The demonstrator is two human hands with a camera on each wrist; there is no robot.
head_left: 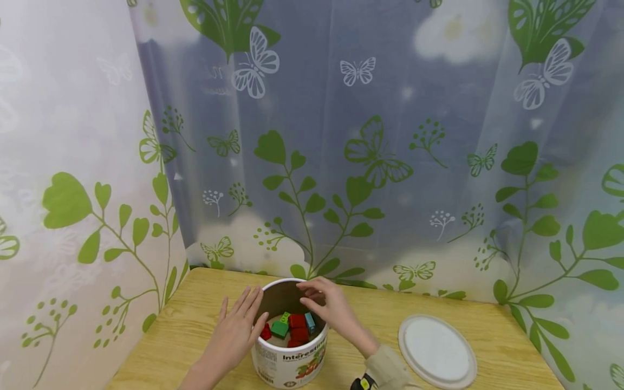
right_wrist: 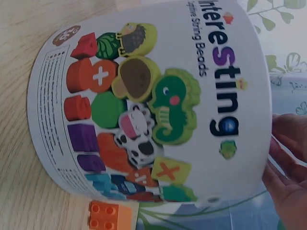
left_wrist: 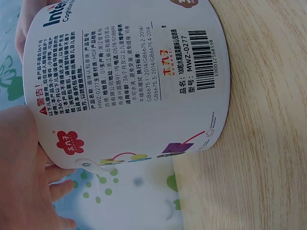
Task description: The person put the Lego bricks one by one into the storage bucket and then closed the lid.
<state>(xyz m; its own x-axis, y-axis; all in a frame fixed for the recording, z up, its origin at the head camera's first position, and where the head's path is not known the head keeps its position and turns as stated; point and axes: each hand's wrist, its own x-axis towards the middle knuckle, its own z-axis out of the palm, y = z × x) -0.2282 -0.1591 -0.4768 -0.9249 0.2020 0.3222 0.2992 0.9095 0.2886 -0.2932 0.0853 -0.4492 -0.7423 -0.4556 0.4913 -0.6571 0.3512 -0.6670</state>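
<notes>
A white round bucket point(head_left: 287, 365) printed with "Interesting" stands on the table. Inside lie several building blocks: red blocks point(head_left: 298, 327), a green block point(head_left: 280, 329), a light green block point(head_left: 285, 317) and a blue block point(head_left: 310, 323). My left hand point(head_left: 231, 331) is at the bucket's left rim, fingers mostly straight; in the left wrist view the hand point(left_wrist: 24, 167) lies along the upper wall. Over the right rim, my right hand point(head_left: 331, 306) bends its fingers loosely with nothing visible in them. The right wrist view shows that hand point(right_wrist: 290, 163) by the rim.
A white round lid point(head_left: 437, 349) lies on the wooden table point(head_left: 375, 309) to the right. Beside the bucket's base, an orange block point(right_wrist: 109, 214) sits on the table in the right wrist view. Patterned curtains point(head_left: 312, 135) hang behind and at the left.
</notes>
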